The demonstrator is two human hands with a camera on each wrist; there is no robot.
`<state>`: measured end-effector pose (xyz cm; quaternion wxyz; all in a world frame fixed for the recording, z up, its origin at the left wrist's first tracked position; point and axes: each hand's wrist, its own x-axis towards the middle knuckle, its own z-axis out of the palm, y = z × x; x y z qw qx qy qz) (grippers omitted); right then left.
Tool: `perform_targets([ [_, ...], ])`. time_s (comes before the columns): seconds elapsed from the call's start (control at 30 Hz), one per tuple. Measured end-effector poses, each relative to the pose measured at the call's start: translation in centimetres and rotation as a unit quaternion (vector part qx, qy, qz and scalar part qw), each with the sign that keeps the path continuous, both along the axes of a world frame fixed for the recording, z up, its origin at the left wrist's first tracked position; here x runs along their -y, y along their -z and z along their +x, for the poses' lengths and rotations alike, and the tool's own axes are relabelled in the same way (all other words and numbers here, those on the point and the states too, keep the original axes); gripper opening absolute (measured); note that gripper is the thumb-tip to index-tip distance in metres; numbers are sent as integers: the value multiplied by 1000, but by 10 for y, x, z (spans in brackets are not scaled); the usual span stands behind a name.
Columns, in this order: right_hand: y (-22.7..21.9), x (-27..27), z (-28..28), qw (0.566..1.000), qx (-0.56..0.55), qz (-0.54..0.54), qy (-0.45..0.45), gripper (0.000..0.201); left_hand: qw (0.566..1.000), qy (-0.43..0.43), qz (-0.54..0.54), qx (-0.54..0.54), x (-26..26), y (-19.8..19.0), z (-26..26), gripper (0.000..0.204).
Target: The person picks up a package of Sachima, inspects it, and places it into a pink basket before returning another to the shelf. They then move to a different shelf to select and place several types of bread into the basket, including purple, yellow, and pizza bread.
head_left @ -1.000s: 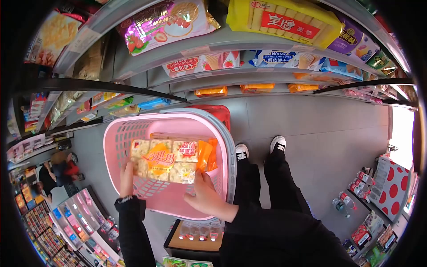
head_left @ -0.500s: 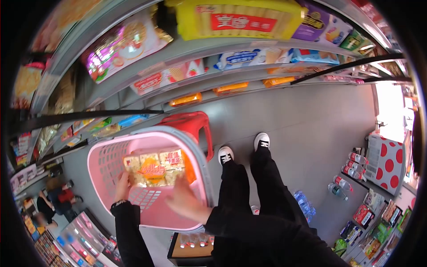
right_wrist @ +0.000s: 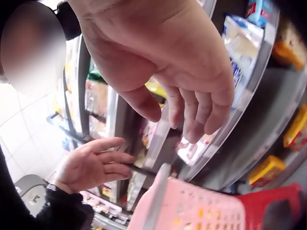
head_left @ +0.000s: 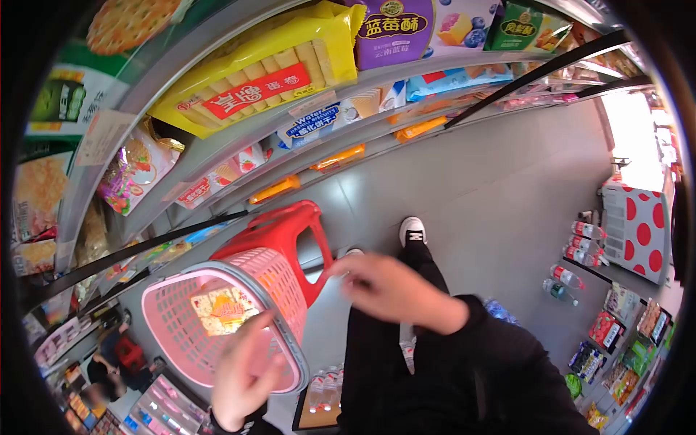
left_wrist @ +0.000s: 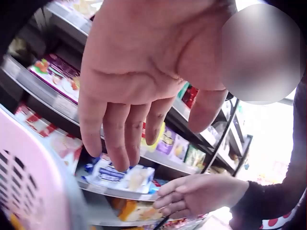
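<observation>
Inside a pink plastic basket (head_left: 293, 293) with a grey rim lies a clear pack of snack bars (head_left: 221, 312) with an orange label. My left hand (head_left: 243, 373) hovers by the basket's near rim, overlapping it in the head view. Its fingers are loosely extended and hold nothing, as the left wrist view shows of the left palm (left_wrist: 144, 62). My right hand (head_left: 391, 290) is in the air to the right of the basket, over my legs, blurred. The right wrist view shows the fingers (right_wrist: 192, 112) of this hand relaxed, with nothing between them.
Under the basket stands a red plastic stool (head_left: 312, 250). Shelves of biscuits curve across the top, with a yellow pack of egg rolls (head_left: 254, 80) and a purple box (head_left: 395, 32). Water bottles (head_left: 326, 388) stand below the basket; a red-dotted box (head_left: 638, 232) is at right.
Both hands have come away from the snack pack, which now lies in the basket. The right hand has moved right, the left toward the near rim. The view has turned, showing more of the stool.
</observation>
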<state>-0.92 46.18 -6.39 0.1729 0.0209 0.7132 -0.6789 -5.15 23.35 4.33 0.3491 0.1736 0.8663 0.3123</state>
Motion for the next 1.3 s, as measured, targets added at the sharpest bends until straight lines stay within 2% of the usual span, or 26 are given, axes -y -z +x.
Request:
perform_targets([
  [0.03,10,-21,4,998,-15,55,39,22,999,33,21,17,-24,0,-5,48],
  [0.07,10,-47,0,999,18,20,33,21,999,33,8,15,-45,3,-8,48],
  [0.13,31,-83,9,988,96,72,102,23,992,126,1,-8,-82,20,-12,47],
  [0.2,57,-122,16,982,110,105,112,24,987,162,1,-13,-113,42,-17,46],
  [0.23,66,-140,17,978,138,107,118,24,981,193,8,-19,-128,57,-20,45],
  [0.3,99,-172,23,972,142,115,147,28,978,203,31,-19,-153,97,-27,43],
  [0.37,134,-204,24,966,146,124,173,31,984,176,-39,-8,-177,135,-38,45],
  [0.43,163,-230,17,951,113,151,245,41,980,190,-55,-26,-196,181,-50,47],
  [0.5,177,-257,2,934,149,159,282,51,984,121,-59,118,-209,232,-66,46],
  [0.57,196,-278,-16,922,138,203,301,55,968,19,41,247,-222,274,-83,50],
  [0.63,205,-297,-32,923,63,242,294,59,935,-178,81,295,-253,285,-91,58],
  [0.67,210,-305,-41,921,67,237,302,59,937,-171,75,296,-263,295,-96,58],
  [0.73,219,-319,-59,924,33,231,302,65,927,-280,142,204,-280,319,-107,68],
  [0.77,219,-324,-67,923,36,227,307,65,929,-276,138,204,-290,322,-111,68],
  [0.83,224,-334,-81,922,63,175,340,67,914,-331,165,168,-309,326,-120,75],
  [0.9,237,-336,-93,918,70,184,343,64,910,-330,180,175,-319,333,-133,78],
  [0.97,252,-335,-100,908,11,223,354,60,923,-305,187,143,-329,337,-140,77],
  [1.03,259,-338,-110,910,5,213,356,57,929,-284,181,155,-328,352,-150,73],
  [1.1,261,-346,-117,902,46,152,402,60,942,-214,196,165,-329,367,-157,66],
  [1.13,255,-347,-118,902,56,131,407,64,943,-213,193,166,-331,373,-160,66],
  [1.2,274,-352,-127,898,29,143,416,63,938,-172,235,185,-332,384,-161,61],
  [1.23,278,-351,-130,892,1,158,423,63,940,-173,230,185,-336,381,-158,61],
  [1.3,290,-355,-131,892,33,169,418,64,929,-239,237,153,-343,380,-152,56],
])
